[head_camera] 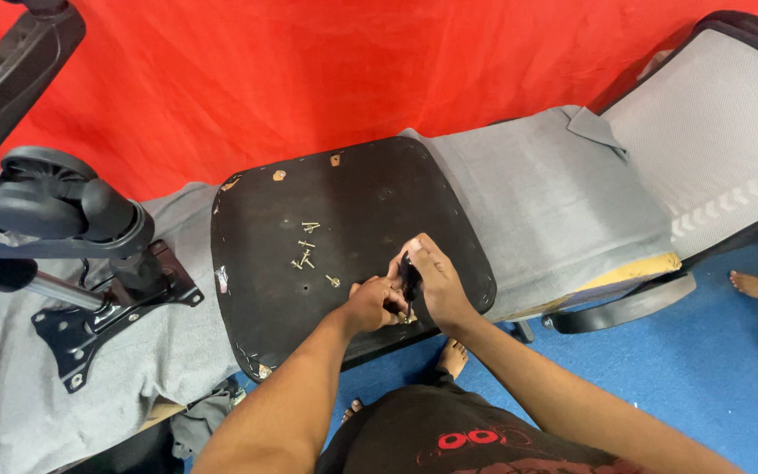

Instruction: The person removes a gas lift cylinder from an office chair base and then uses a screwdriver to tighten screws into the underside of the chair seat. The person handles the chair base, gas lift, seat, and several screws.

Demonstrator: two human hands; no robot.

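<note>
The right hand (432, 281) is closed around a black screwdriver (410, 283) upright on the black seat board (256, 290); the left hand (372, 305) pinches a screw at its tip; loose screws (307, 250) lie nearby.

Both forearms stretched forward, left hand (370, 305) and right hand (432, 281) close together, fingers curled tight.

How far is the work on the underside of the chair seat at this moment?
Done: several loose screws lie on the upturned black seat, and the chair base with its metal plate lies apart on the grey cloth. In hand: the right hand holds a dark tool at the seat's near edge, and the left hand steadies there. Whether other screws remain, I cannot tell.
</note>
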